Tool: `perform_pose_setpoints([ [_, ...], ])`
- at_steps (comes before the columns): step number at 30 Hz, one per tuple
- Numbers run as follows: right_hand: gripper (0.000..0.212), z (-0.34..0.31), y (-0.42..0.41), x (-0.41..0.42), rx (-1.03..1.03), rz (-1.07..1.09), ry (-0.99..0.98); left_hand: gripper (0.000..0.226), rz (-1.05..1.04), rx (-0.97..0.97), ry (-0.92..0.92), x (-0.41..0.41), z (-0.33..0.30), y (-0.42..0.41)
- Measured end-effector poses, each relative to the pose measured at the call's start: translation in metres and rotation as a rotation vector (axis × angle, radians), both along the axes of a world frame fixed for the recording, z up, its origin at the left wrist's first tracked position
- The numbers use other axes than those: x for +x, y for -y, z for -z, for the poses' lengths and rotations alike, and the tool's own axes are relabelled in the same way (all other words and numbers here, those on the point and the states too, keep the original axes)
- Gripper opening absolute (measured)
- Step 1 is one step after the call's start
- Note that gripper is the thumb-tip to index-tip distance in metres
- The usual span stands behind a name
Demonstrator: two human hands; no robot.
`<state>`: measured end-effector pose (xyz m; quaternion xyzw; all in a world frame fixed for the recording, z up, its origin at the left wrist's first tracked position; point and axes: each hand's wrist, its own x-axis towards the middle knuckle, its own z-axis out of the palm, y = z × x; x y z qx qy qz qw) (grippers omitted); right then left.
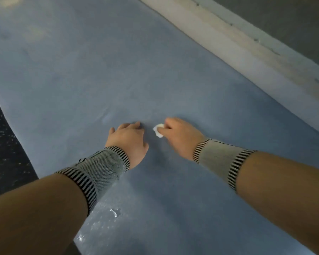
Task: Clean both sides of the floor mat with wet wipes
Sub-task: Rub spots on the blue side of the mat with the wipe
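Both my arms reach forward and down, forearms bare, each wrist wrapped in a grey knit band with black-and-white striped edges. My left hand (128, 139) lies palm down, fingers bent at the tips and pressing flat, thumb tucked along the inner side. Just beside it, not touching, my right hand (180, 137) is knuckles up with the fingers curled under, pinching a small wad of white wet wipe (158, 130) that peeks out toward my left hand. My right wrist bends slightly inward.
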<state>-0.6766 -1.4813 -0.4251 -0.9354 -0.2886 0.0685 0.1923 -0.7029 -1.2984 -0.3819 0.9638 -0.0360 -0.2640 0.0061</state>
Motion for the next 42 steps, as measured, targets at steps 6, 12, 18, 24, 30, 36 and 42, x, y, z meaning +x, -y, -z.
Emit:
perform_pose_setpoints([
  [6, 0.028, -0.003, 0.061, 0.04, -0.111, 0.454, 0.11, 0.056, 0.003, -0.047, 0.151, 0.004, 0.006, 0.03],
  [12, 0.011, 0.005, 0.047, 0.014, -0.089, 0.008, 0.02, 0.056, 0.028, -0.093, 0.02, 0.038, -0.004, 0.07],
  [18, 0.033, -0.003, 0.116, 0.051, -0.172, 0.531, 0.082, 0.066, 0.077, 0.039, -0.072, 0.042, -0.005, 0.077],
  [24, 0.027, -0.005, 0.042, 0.037, -0.12, 0.095, -0.021, 0.068, 0.061, 0.055, -0.085, 0.042, -0.01, 0.076],
  [30, 0.027, -0.004, 0.124, 0.057, -0.252, 0.536, 0.138, 0.068, 0.082, 0.059, -0.084, 0.043, -0.006, 0.076],
  [36, 0.014, -0.014, 0.035, 0.056, -0.087, 0.171, -0.07, 0.069, 0.074, 0.098, -0.105, 0.042, -0.01, 0.082],
  [42, 0.017, -0.006, 0.139, 0.055, -0.154, 0.573, 0.02, 0.064, 0.17, 0.058, -0.017, 0.059, -0.01, 0.088],
])
